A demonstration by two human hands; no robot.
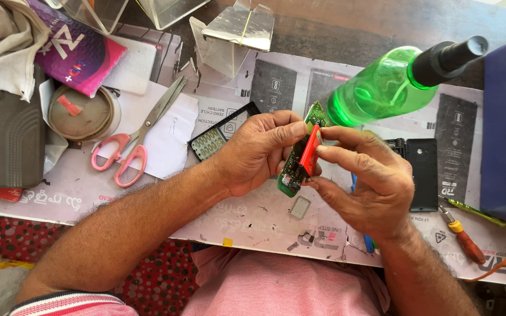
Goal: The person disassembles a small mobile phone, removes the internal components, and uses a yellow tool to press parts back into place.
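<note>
Circuit board (293, 167), green and long, is held up off the desk (253, 219) near the middle of its front edge, between both hands. Left hand (259, 153): grip clamped on the board's left side, thumb along the upper edge. Right hand (370, 181): fingertips together on a small red flat part (310, 151), which lies against the face of the board. Whether the red part is seated on the board or only resting against it cannot be told from this view.

Progress, judged: the board is already out of its housing. A black frame with a keypad grid (218, 139) lies just left of the hands, and a black back cover (424, 172) lies to the right, both apart from the board. A small grey metal piece (300, 207) lies loose on the desk below the hands. Nothing is closed up yet.

Around, largest to smallest: a green spray bottle (390, 85) lies on its side toward the back right, a blue tray (502, 129) stands at the right edge, pink-handled scissors (133, 140) rest on white paper at left, and a red-handled screwdriver (462, 237) lies near the front right corner, untouched.
</note>
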